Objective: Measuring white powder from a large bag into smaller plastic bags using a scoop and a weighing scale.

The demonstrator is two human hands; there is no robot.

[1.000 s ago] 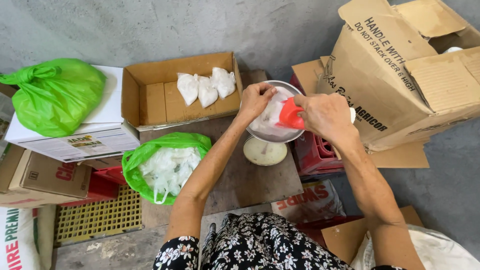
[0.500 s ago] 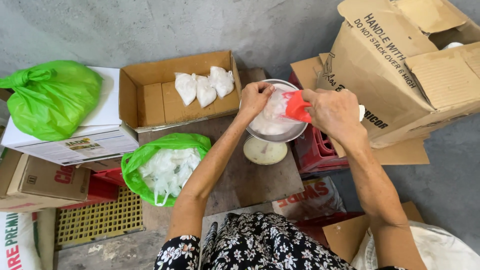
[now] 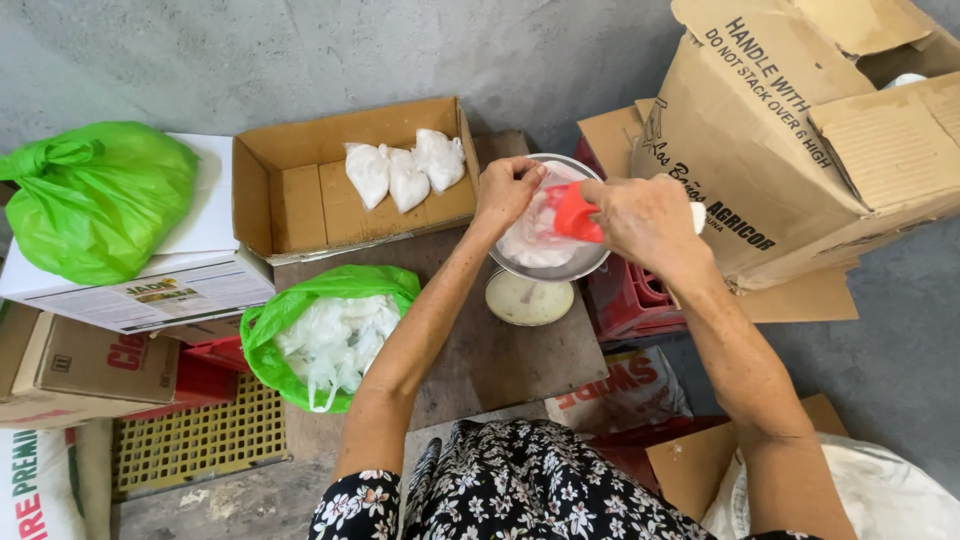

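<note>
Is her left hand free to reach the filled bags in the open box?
Probably not yet: the left hand is pinching the clear bag over the metal bowl. Otherwise the path to the filled bags looks open.

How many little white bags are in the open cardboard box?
3, in a row at the back right of the open cardboard box: left bag, middle bag, right bag. Nothing seems hidden behind them.

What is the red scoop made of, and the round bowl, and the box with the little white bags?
The red scoop looks like smooth plastic: bright, even colour. The round bowl seems metal, with a shiny grey rim. The open box is brown cardboard, dull with folded flaps.
</note>
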